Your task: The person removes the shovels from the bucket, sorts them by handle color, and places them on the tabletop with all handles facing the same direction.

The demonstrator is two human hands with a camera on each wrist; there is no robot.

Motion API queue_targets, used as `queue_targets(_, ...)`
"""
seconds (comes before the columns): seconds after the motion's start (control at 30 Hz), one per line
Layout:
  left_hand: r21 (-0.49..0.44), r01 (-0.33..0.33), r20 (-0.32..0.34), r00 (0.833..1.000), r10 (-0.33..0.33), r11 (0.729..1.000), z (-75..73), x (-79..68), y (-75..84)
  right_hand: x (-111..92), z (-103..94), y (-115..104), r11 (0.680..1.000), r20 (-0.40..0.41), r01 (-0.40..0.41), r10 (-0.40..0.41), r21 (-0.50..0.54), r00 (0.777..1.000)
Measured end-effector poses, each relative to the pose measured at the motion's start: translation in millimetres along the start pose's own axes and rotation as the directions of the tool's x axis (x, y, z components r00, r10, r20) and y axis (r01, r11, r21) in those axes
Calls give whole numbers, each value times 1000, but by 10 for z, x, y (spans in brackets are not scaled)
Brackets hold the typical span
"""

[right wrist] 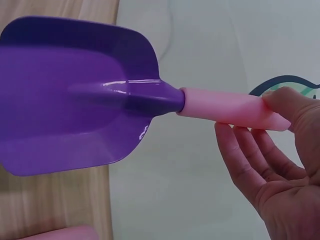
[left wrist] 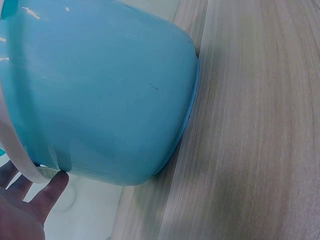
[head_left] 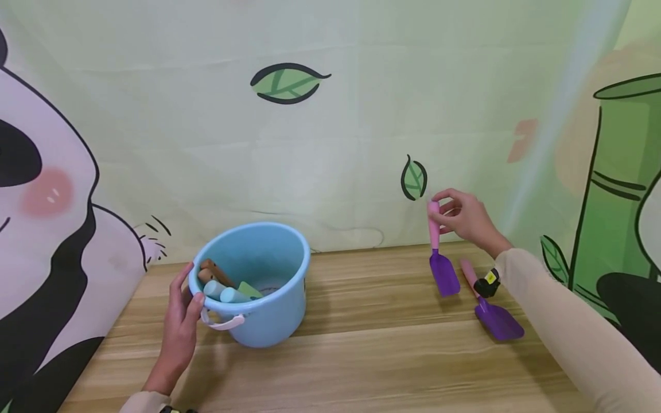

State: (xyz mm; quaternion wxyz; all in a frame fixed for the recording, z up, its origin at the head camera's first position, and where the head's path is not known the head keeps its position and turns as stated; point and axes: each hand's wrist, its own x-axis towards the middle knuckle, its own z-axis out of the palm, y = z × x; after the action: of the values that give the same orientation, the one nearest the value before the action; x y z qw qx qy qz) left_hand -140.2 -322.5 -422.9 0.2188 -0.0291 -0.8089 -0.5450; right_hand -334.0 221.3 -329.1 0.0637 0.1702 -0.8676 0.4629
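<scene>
My right hand (head_left: 467, 218) pinches the top of the pink handle of a toy shovel (head_left: 444, 272) between thumb and fingertips. Its purple blade hangs downward over the table and fills the left of the right wrist view. A second shovel (head_left: 498, 321), also purple and pink, lies on the wood below my right wrist. On the left stands a light blue bucket (head_left: 273, 318) with a white handle (head_left: 227, 324) hanging at its front. My left hand (head_left: 181, 321) holds the bucket's left rim, with the thumb (left wrist: 52, 192) against the outer wall close by the handle.
Inside the bucket are brown pieces (head_left: 217, 272), light blue cylinders (head_left: 233, 295) and a green piece (head_left: 250, 289). The wooden table (head_left: 361, 361) meets a pale green printed backdrop (head_left: 351, 189) with leaves, bamboo and a panda (head_left: 46, 143).
</scene>
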Motion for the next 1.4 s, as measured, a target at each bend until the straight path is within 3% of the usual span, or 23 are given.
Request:
queue_targets(0.6, -7, -13, -1, 1000, 13, 1000, 0, 11, -6, -129, 107, 287, 994, 22, -108, 108, -12, 994)
queue_targets(1.4, -21, 5, 2, 1000, -5, 1000, 13, 1, 3, -337, 183, 552, 987, 77, -139, 145, -84, 986)
